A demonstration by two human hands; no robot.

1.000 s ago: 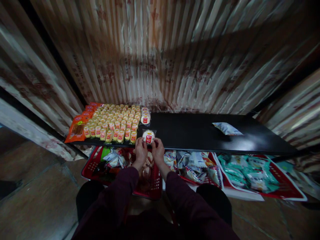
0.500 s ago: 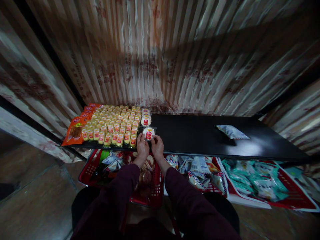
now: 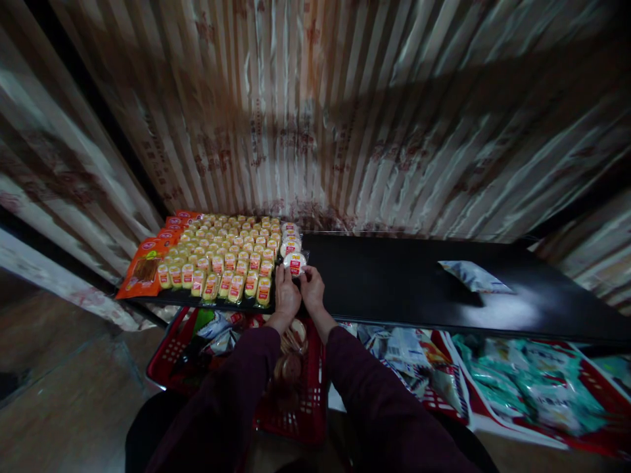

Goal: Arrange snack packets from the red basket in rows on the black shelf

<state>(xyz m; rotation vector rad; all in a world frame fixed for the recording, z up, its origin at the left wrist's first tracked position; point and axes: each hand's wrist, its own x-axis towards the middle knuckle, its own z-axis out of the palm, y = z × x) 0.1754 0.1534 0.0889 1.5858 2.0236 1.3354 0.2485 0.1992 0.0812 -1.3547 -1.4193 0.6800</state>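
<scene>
Both of my hands meet at a round white packaged cake [image 3: 294, 263] with a red label, at the front of a column of similar round packs [image 3: 290, 245] on the black shelf. My left hand [image 3: 286, 292] has its fingers against the pack's lower left edge. My right hand [image 3: 312, 289] pinches its lower right edge. Just left of them stand rows of small yellow packaged cakes [image 3: 236, 287]. Orange snack bags [image 3: 146, 261] lie at the shelf's left end.
A white and blue bag [image 3: 474, 276] lies on the right part of the black shelf [image 3: 374, 282]. Below the shelf are red baskets [image 3: 315, 410] with round packs, blue and white bags [image 3: 404, 348] and green bags [image 3: 547, 381]. A striped curtain [image 3: 315, 118] hangs behind.
Both hands have pushed the round white pack back against the column behind it, closing the gap. The view has shifted slightly.
</scene>
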